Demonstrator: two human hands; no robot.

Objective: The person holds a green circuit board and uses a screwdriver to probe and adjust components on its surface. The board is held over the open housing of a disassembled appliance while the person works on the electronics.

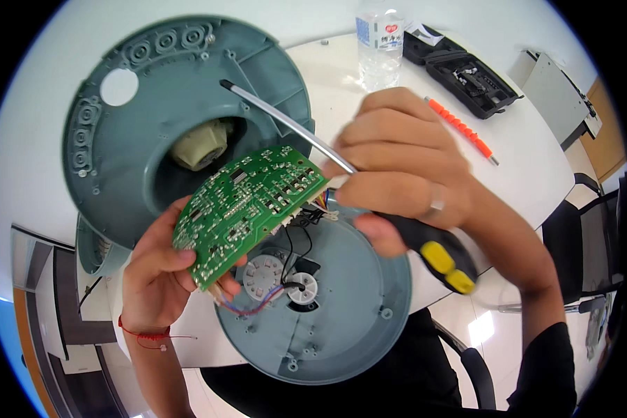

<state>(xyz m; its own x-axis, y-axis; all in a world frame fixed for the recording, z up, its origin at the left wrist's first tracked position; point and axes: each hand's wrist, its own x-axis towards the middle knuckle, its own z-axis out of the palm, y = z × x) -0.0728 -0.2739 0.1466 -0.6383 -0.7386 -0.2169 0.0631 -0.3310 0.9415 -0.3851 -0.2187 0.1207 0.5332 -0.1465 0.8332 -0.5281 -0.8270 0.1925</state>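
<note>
Head view: left hand (157, 265) curled, gripping circuit board (251, 209) by its near end, raised around far-left edge of round grey cover (355, 299), tabletop's (522, 167) near edge. Right hand (404, 160) closed round screwdriver (313, 142).

Passage lies open on the right; the left is crowded.
A hand could pass over the white tabletop (529, 153) right of the orange rod (460, 129). On the far side, the bottle (381, 59) and black case (497, 89) block; far left, the large grey-green shell (188, 87) does. Wires (263, 305) hang between circuit board (247, 209) and near round shell (355, 299).
</note>
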